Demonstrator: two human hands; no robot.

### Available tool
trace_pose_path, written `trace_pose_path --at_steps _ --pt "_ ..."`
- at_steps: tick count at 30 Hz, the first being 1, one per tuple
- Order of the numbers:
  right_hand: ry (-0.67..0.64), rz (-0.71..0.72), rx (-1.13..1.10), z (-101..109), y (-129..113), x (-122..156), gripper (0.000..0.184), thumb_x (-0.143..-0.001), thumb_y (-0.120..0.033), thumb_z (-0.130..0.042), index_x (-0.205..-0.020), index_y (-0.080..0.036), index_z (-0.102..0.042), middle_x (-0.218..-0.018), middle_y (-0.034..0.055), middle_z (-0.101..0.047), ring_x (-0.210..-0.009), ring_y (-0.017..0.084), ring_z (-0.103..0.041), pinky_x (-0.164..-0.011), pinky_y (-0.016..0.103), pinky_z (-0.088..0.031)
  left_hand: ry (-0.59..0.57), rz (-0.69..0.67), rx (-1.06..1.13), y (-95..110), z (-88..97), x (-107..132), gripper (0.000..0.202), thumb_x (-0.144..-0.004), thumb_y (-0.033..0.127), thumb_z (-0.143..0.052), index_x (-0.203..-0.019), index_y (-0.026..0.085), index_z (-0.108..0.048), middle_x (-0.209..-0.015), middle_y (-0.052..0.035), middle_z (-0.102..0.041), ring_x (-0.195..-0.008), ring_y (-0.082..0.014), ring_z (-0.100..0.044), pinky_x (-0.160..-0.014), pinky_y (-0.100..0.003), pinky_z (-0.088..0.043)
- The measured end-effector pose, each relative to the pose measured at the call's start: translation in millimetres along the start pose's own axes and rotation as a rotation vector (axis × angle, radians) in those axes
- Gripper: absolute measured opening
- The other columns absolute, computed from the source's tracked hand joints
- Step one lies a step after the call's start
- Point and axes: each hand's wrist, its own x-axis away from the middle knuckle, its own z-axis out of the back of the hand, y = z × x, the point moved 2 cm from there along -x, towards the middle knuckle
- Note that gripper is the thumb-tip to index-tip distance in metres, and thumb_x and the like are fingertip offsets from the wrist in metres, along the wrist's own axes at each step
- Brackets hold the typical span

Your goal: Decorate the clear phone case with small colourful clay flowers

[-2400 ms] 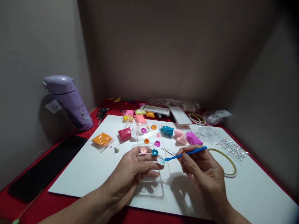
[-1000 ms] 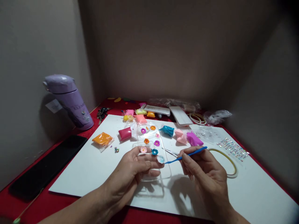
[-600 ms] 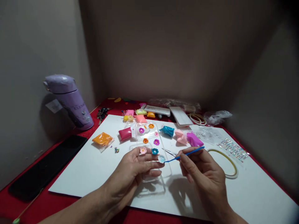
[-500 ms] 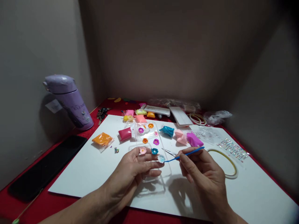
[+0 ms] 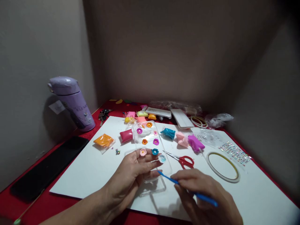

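Bare grey walls (image 5: 152,56) close in around my red-covered table (image 5: 51,204), where a white board (image 5: 89,172) carries most of my things. Just above it my left hand (image 5: 131,172) grips the clear phone case (image 5: 149,147) by its near part, fingers showing through the plastic. Small flowers dot the case; the pale pink flower (image 5: 143,152), the teal flower (image 5: 155,152) and the white-and-blue flower (image 5: 162,158) sit nearest my fingers.

My right hand (image 5: 203,190) is closed around the blue modelling tool (image 5: 170,178), its tip by my left little finger, below the white-and-blue flower; whether they touch, I can't tell.

That flower worries me most. It perches close to the case's right edge, so a careless swing of the tool could dent its petals or knock it loose, if the material is as soft as I suspect. Tightening my left grip might flex the plastic and loosen the pieces, while tipping it too far could let anything poorly stuck slide. Beyond my right hand lie the red-handled scissors (image 5: 186,161), points towards the case; a wide sweep could shove them into it. The tape roll (image 5: 234,180) also lies near enough for my knuckles to catch.
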Motion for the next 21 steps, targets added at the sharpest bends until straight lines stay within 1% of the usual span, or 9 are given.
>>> trace_pose_path --at_steps 2,4,7,11,15,16,19,20,21 --pt "-0.112 0.189 0.107 1.6 -4.5 1.9 0.026 -0.078 -0.004 -0.063 -0.097 -0.021 -0.064 -0.087 0.0042 -0.074 -0.075 0.016 -0.071 -0.063 0.025 -0.057 0.007 0.003 0.020 -0.1 0.1 -0.1 0.023 -0.080 0.002 -0.062 -0.100 0.011 -0.055 -0.108 -0.0142 -0.066 -0.094 -0.0181 -0.066 -0.075 -0.024 -0.052" --pt "-0.171 0.287 0.206 3.0 -5.0 3.6 0.020 -0.082 -0.008 -0.061 -0.098 -0.019 -0.063 -0.090 0.0054 -0.075 -0.078 0.015 -0.071 -0.065 0.023 -0.057 0.022 0.007 0.046 0.2 -0.2 -0.1 0.026 -0.079 0.000 -0.063 -0.102 0.011 -0.056 -0.104 -0.0135 -0.066 -0.092 -0.0173 -0.066 -0.074 -0.024 -0.052" --pt "-0.170 0.294 0.319 2.1 -4.0 4.3 0.014 -0.086 -0.014 -0.058 -0.098 -0.019 -0.064 -0.093 0.0051 -0.075 -0.082 0.014 -0.071 -0.067 0.024 -0.057 0.018 0.012 0.075 0.5 -1.6 -0.2 0.031 -0.076 -0.004 -0.063 -0.103 0.010 -0.057 -0.100 -0.0127 -0.067 -0.088 -0.0158 -0.066 -0.073 -0.023 -0.052" --pt "-0.099 0.254 0.371 -2.2 -4.3 3.2 0.010 -0.090 -0.017 -0.056 -0.093 -0.020 -0.065 -0.091 0.0032 -0.074 -0.078 0.014 -0.071 -0.065 0.024 -0.054 0.014 0.016 0.085 -0.6 -2.2 -0.4 0.031 -0.074 -0.003 -0.066 -0.102 0.009 -0.058 -0.098 -0.0125 -0.067 -0.083 -0.0147 -0.065 -0.072 -0.023 -0.052" --pt "-0.057 0.430 0.386 -3.1 -6.6 2.6 0.013 -0.090 -0.019 -0.054 -0.087 -0.018 -0.067 -0.084 0.0034 -0.075 -0.067 0.012 -0.069 -0.055 0.024 -0.051 0.056 0.013 0.092 -2.5 -0.1 -0.8 0.035 -0.073 -0.005 -0.066 -0.104 0.010 -0.058 -0.096 -0.0114 -0.067 -0.084 -0.0168 -0.066 -0.075 -0.027 -0.053" --pt "-0.064 0.436 0.402 -3.3 -6.6 2.3 0.014 -0.091 -0.019 -0.054 -0.087 -0.018 -0.067 -0.084 0.0036 -0.075 -0.067 0.012 -0.069 -0.054 0.024 -0.050 0.059 0.011 0.093 -2.8 0.3 -0.8 0.036 -0.072 -0.005 -0.066 -0.104 0.010 -0.058 -0.095 -0.0110 -0.067 -0.083 -0.0166 -0.065 -0.076 -0.027 -0.053" --pt "-0.079 0.359 0.480 -4.8 -3.8 1.5 0.014 -0.091 -0.016 -0.054 -0.087 -0.018 -0.067 -0.086 0.0036 -0.075 -0.070 0.013 -0.070 -0.057 0.025 -0.051 0.041 0.003 0.092 -2.7 0.6 -0.9 0.036 -0.072 -0.003 -0.067 -0.104 0.011 -0.059 -0.094 -0.0103 -0.067 -0.081 -0.0153 -0.065 -0.078 -0.029 -0.053" --pt "-0.057 0.385 0.482 -5.4 -2.9 1.6 0.014 -0.090 -0.015 -0.055 -0.085 -0.018 -0.068 -0.085 0.0038 -0.075 -0.069 0.013 -0.070 -0.056 0.025 -0.051 0.032 0.003 0.091 -2.5 0.4 -0.9 0.035 -0.072 -0.002 -0.068 -0.103 0.011 -0.059 -0.094 -0.0102 -0.067 -0.081 -0.0151 -0.065 -0.079 -0.029 -0.053" --pt "-0.021 0.464 0.462 -5.9 -2.4 2.1 0.014 -0.089 -0.014 -0.055 -0.083 -0.017 -0.068 -0.082 0.0038 -0.075 -0.066 0.013 -0.069 -0.053 0.025 -0.050 0.023 0.003 0.090 -2.3 0.2 -1.0 0.034 -0.073 -0.002 -0.068 -0.103 0.011 -0.059 -0.094 -0.0102 -0.067 -0.081 -0.0151 -0.065 -0.079 -0.029 -0.053"
